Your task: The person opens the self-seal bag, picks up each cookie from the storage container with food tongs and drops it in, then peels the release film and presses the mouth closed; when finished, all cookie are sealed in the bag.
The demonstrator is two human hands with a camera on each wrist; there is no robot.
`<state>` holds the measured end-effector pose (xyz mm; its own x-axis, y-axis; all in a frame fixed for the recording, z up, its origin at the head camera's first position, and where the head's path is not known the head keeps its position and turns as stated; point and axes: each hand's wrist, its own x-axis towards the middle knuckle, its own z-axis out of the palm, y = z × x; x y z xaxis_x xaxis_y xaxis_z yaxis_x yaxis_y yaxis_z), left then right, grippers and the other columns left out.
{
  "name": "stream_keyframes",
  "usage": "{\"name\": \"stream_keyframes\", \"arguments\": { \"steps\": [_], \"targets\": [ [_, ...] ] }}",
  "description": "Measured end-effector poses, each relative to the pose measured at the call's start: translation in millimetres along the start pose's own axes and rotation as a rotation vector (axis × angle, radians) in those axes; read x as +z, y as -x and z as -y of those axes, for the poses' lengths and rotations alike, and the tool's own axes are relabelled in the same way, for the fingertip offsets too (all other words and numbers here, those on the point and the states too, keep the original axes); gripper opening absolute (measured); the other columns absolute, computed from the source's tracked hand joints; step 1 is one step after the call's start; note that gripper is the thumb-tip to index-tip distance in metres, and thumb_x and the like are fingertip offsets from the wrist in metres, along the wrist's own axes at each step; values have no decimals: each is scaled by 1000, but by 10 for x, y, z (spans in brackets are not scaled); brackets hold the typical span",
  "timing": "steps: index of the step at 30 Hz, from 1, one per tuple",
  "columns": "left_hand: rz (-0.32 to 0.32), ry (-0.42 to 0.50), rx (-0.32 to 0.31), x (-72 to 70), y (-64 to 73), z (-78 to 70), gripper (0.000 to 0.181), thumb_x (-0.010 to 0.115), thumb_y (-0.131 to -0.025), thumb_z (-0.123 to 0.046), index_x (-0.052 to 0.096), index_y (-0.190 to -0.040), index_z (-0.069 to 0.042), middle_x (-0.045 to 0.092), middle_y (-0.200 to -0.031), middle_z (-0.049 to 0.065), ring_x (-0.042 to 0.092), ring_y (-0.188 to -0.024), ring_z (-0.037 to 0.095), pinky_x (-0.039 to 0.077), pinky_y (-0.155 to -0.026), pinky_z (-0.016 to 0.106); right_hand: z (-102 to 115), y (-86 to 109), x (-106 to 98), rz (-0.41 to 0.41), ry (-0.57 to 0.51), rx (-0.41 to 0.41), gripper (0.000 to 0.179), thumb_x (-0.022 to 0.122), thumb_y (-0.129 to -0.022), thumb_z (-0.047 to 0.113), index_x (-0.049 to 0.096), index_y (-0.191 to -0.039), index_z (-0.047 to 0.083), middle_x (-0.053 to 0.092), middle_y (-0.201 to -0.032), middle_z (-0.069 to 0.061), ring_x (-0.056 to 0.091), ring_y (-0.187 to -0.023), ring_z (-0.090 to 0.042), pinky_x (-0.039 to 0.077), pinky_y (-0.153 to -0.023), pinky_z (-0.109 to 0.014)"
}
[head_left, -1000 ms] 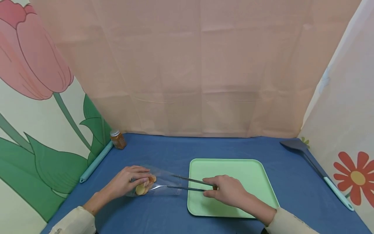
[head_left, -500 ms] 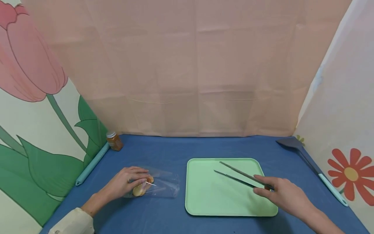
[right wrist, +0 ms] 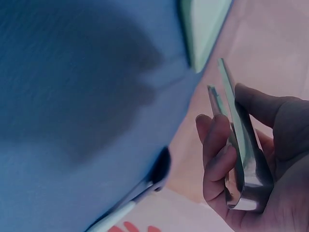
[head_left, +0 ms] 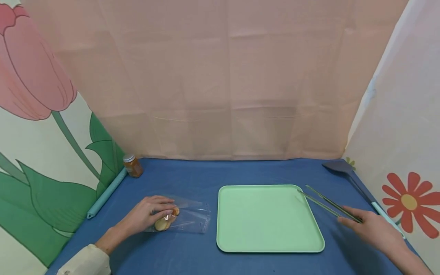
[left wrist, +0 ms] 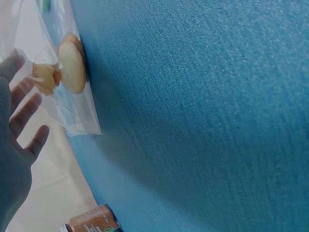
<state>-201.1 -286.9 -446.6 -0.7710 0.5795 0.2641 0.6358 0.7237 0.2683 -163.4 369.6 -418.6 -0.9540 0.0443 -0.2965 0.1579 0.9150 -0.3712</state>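
Observation:
A clear plastic bag lies on the blue cloth left of the green tray. Round golden-yellow pieces of food, resembling bread or biscuits, sit in its left end. My left hand rests over that end; the left wrist view shows its fingers spread and loosely extended against the plastic. Past the tray's right edge, my right hand grips metal tongs between thumb and fingers. Their arms stand apart with nothing between the tips, which point toward the tray's far right corner.
The green tray lies in the middle. A brown jar with a silver lid and a teal rod stand at far left. A dark spatula with a light teal handle lies along the right wall.
My right hand has drawn the tongs out of the bag and carried them right, across the tray and past its edge. The left hand stays on the bag.

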Motion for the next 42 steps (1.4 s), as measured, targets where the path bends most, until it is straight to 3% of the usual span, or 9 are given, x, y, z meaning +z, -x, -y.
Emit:
{"name": "stream_keyframes", "arguments": {
  "steps": [1, 8, 13, 15, 17, 20, 26, 34, 42],
  "targets": [
    [-3, -1, 5, 1, 5, -1, 27, 63, -99, -30, 74, -123, -23, 71, -127, 0, 65, -119, 24, 55, -93, 51, -33, -20, 3, -4, 13, -2, 103, 58, -85, 76, 43, -148, -4, 50, -135, -41, 60, -100, -44, 51, -66, -43],
    [-7, -6, 19, 0, 20, 1, 26, 62, -100, -29, 74, -122, -24, 71, -127, 0, 65, -119, 24, 56, -93, 49, -140, -86, 47, -14, 18, -20, 98, 56, -89, 71, 43, -145, -8, 51, -133, -42, 58, -106, -51, 52, -70, -51],
    [-8, -2, 14, 4, 20, 13, 26, 61, -100, -30, 74, -122, -24, 71, -127, -1, 65, -119, 24, 55, -93, 50, -164, -116, 60, -12, -5, 14, 101, 54, -90, 72, 38, -146, -11, 63, -110, -34, 61, -90, -40, 50, -66, -46],
    [-12, -1, 15, 8, 21, 18, 26, 62, -100, -30, 74, -122, -25, 71, -127, -1, 65, -118, 23, 55, -92, 50, -175, -131, 67, -15, 2, 33, 101, 54, -91, 71, 37, -147, -11, 62, -111, -35, 61, -90, -42, 50, -67, -48],
    [-18, 0, 14, 11, 24, 22, 26, 62, -100, -30, 75, -122, -25, 71, -126, -1, 66, -118, 23, 56, -92, 50, -181, -150, 80, -33, 29, 42, 99, 55, -91, 70, 39, -145, -12, 55, -125, -41, 58, -102, -51, 52, -73, -56],
    [-22, 1, 15, 14, 27, 26, 26, 63, -99, -30, 75, -121, -24, 71, -126, -1, 66, -118, 23, 56, -92, 50, -184, -177, 113, -55, 60, 46, 94, 59, -92, 64, 42, -142, -14, 50, -130, -44, 54, -110, -58, 51, -79, -62],
    [-35, 1, 19, 20, 22, 27, 26, 64, -98, -29, 75, -122, -25, 71, -126, -2, 66, -118, 22, 56, -92, 50, -181, -231, 157, -102, 127, 58, 85, 64, -93, 53, 47, -136, -18, 53, -125, -44, 57, -106, -56, 50, -82, -64],
    [-36, 5, 23, 27, 19, 34, 26, 66, -97, -27, 75, -122, -24, 71, -126, -1, 66, -118, 23, 56, -92, 49, -167, -292, 213, -68, 207, 108, 77, 69, -88, 52, 54, -129, -12, 60, -115, -38, 63, -94, -49, 53, -71, -60],
    [-35, -7, 26, 30, 22, 31, 26, 65, -98, -27, 75, -122, -24, 71, -127, -2, 66, -118, 23, 56, -92, 49, -136, -259, 248, -73, 201, 106, 73, 71, -88, 49, 56, -128, -11, 62, -109, -37, 63, -86, -44, 53, -66, -58]
  ]
}}
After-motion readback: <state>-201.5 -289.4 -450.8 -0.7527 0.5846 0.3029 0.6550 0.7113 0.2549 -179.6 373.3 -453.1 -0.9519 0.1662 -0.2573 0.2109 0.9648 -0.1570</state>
